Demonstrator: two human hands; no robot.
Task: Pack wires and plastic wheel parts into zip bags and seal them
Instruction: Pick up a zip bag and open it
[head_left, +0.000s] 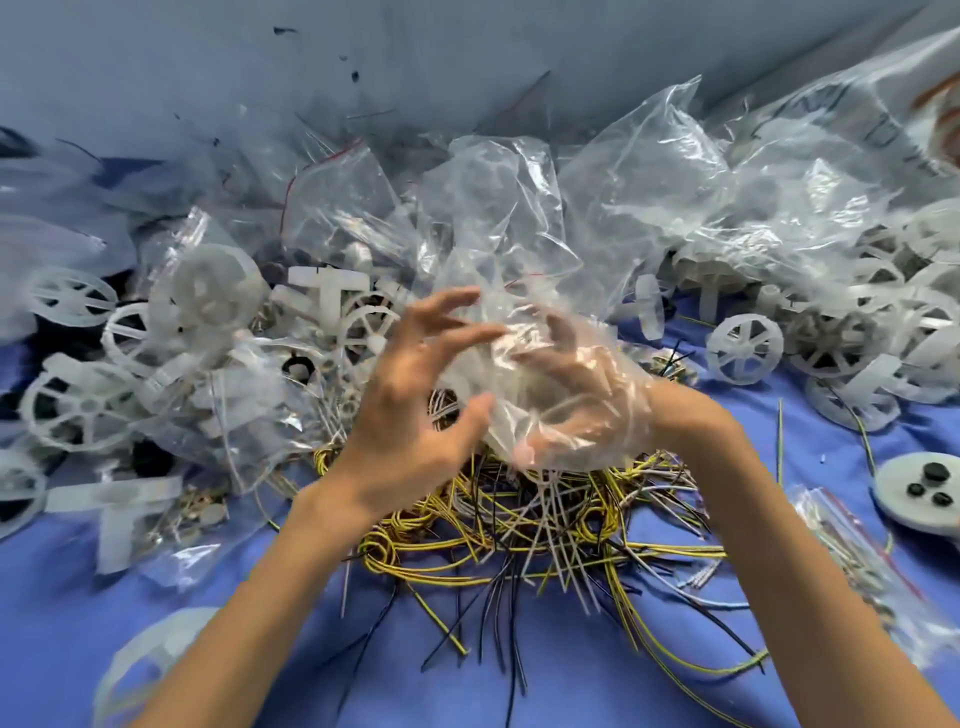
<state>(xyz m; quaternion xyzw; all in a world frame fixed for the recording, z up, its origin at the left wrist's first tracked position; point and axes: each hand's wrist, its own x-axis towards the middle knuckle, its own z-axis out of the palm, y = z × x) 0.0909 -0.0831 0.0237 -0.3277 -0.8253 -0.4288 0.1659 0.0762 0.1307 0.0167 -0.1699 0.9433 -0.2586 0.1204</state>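
Note:
A clear zip bag (498, 249) is held up over a tangled pile of yellow, black and white wires (519, 525) on the blue cloth. My right hand (576, 410) is inside the bag, seen through the plastic with its fingers spread. My left hand (410, 400) curls its fingers and thumb round the bag's left side near its mouth. White plastic wheels lie loose on both sides, one at the left (78, 410) and one at the right (744, 349).
Crumpled clear bags (727, 197) are heaped along the back against a grey wall. A filled zip bag with a red strip (852, 561) lies at the right, beside a grey disc with black pieces (919, 488). A white T-shaped part (114, 514) lies at the left.

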